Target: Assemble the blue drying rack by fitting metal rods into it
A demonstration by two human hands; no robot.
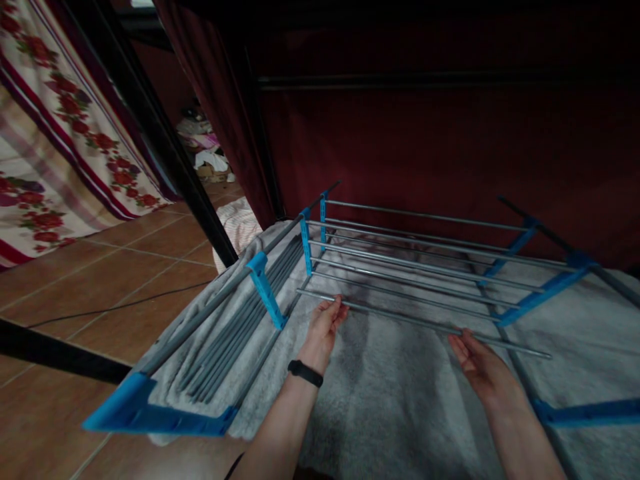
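Note:
Both hands hold one loose grey metal rod (395,314) level across the rack, near its two ends. My left hand (327,321), with a black band at the wrist, pinches it towards the left end. Further right, my right hand (475,360) has its fingers closed on the same rod. The rack frame (280,237) has grey side bars joined by blue plastic brackets (268,293). Several rods (420,257) span its far part between blue brackets on both sides. The held rod's ends look apart from the nearest brackets.
Several loose grey rods (245,327) lie in a bundle inside the left side. Under the rack spreads a grey blanket (380,400). A black post (165,133), a flowered cloth (75,127), a dark red curtain (425,147) and a tiled floor (135,280) surround it.

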